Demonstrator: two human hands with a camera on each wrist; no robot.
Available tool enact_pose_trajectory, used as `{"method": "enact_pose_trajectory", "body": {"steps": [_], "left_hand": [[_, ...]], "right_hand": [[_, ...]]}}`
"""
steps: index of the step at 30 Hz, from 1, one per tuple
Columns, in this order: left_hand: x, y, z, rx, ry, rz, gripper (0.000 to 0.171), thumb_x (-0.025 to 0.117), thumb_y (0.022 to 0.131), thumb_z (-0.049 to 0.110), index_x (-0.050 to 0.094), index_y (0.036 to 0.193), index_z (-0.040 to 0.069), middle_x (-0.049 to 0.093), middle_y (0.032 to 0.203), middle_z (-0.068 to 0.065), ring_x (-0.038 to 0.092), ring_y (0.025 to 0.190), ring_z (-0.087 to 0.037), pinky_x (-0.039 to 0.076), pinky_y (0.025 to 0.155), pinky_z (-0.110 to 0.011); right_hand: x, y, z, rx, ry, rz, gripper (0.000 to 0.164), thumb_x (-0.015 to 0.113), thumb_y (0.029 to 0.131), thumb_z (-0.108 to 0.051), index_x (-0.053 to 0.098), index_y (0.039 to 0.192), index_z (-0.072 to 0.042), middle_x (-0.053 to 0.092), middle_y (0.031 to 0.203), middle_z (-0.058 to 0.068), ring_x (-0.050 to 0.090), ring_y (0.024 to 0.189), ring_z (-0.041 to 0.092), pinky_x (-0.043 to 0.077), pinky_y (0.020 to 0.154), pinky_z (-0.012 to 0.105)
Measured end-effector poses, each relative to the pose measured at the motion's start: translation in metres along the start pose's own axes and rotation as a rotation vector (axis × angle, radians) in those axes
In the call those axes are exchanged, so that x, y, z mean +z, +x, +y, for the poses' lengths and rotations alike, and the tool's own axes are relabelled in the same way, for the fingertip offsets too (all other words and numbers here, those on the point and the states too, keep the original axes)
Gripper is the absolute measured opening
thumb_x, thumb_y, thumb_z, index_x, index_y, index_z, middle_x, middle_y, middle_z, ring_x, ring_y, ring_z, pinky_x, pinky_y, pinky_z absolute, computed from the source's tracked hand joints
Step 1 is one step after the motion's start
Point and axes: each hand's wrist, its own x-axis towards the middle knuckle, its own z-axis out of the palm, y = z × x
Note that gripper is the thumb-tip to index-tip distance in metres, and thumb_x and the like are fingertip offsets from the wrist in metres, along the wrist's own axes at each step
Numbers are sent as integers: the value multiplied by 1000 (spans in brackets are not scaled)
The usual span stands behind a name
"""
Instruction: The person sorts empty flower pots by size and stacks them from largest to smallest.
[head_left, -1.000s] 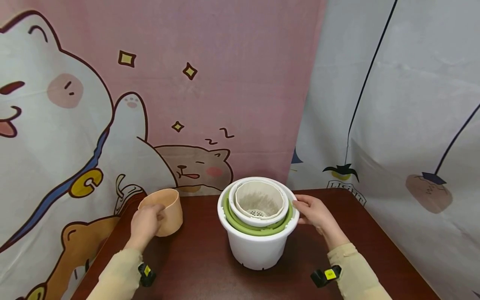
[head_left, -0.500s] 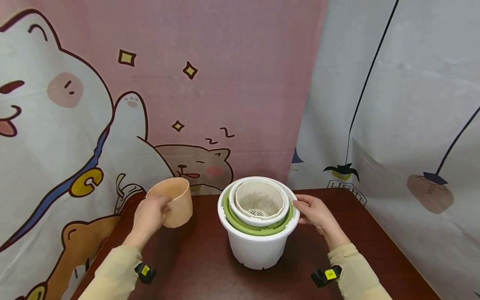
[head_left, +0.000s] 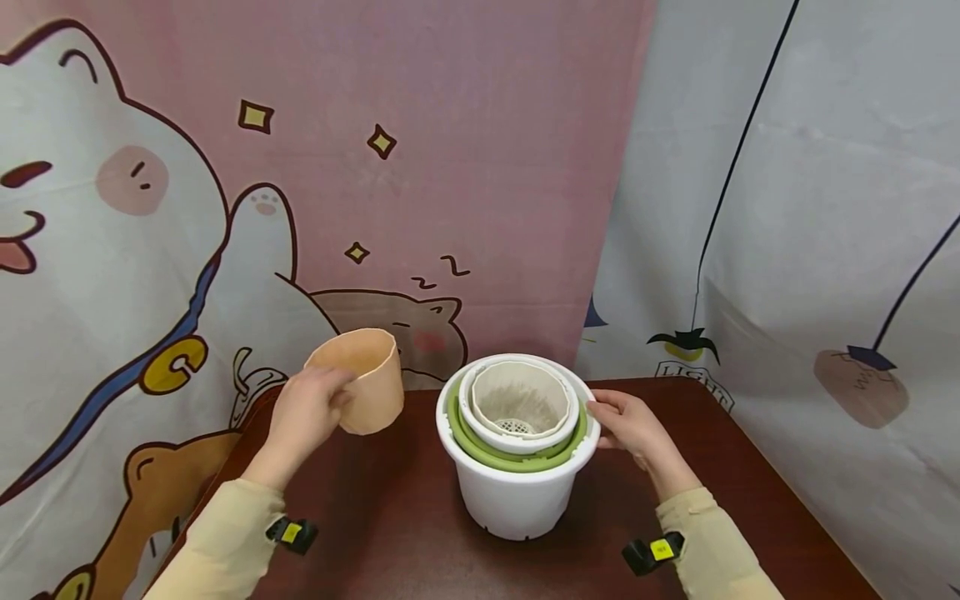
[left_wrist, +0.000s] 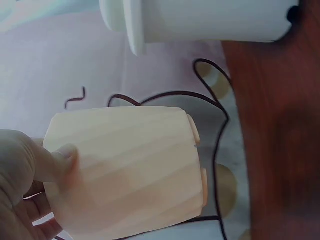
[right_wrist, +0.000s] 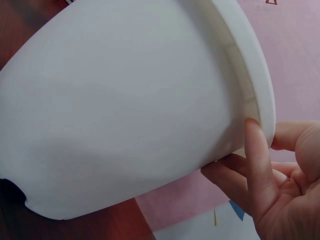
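A peach flowerpot (head_left: pixel 378 392) is held up off the table on the left. My left hand (head_left: pixel 311 412) pinches its near-left rim, the thumb (left_wrist: pixel 64 155) pressed on the outer wall in the left wrist view. In the middle of the table stands a large white flowerpot (head_left: pixel 513 500) with smaller pots nested in it. Those are a green pot (head_left: pixel 495 457), a white-rimmed pot (head_left: pixel 517 442) and a cream innermost pot (head_left: pixel 517 392) with a perforated bottom. At the right side, my right hand (head_left: pixel 630 425) grips the large pot's rim, fingers under the lip in the right wrist view.
The dark red-brown table (head_left: pixel 390 533) bears the nested pots. Behind it hangs a pink backdrop cloth (head_left: pixel 480 208) with cartoon animals. A pale cloth (head_left: pixel 787 275) with lamp drawings hangs along the right side.
My left hand has moved up and to the right with the peach flowerpot, lifting it higher and closer to the nested pots. The right hand and the white flowerpot stay put.
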Motion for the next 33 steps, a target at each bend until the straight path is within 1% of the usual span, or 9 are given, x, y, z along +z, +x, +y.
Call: {"method": "enact_pose_trajectory", "body": {"steps": [4,12,19,23,33], "left_hand": [[-8,9,9,21,-20,27,26,81,70,-8,71,90,6,70,85,-9,63,82,-33,49,72,-54],[-18,27,24,91,-74,107,26,81,68,-8,70,86,7,68,82,-8,61,79,-32,49,70,-51],[-26,41,39,122,-111,123,27,81,69,-8,72,90,6,70,86,-8,62,83,-32,49,73,-52],[-30,48,48,145,-134,140,28,81,69,-10,73,90,6,70,86,-8,62,82,-31,49,73,-50],[-33,62,67,206,-168,180,29,82,68,-11,72,91,5,69,86,-10,60,80,-32,49,74,-48]], "right_hand": [[0,0,0,-1,0,2,52,60,100,-21,46,140,9,59,126,28,67,82,17,59,68,32],[0,1,0,-4,2,1,51,60,100,-20,47,139,9,61,125,27,67,81,17,59,68,32],[0,1,0,0,8,-3,51,60,100,-20,46,139,10,61,124,27,67,81,16,59,67,31],[0,0,1,-2,7,-6,52,60,100,-20,46,140,10,61,124,27,67,80,16,59,67,31],[0,-1,-1,2,5,1,52,61,100,-21,47,139,9,62,123,25,67,80,16,59,67,31]]}}
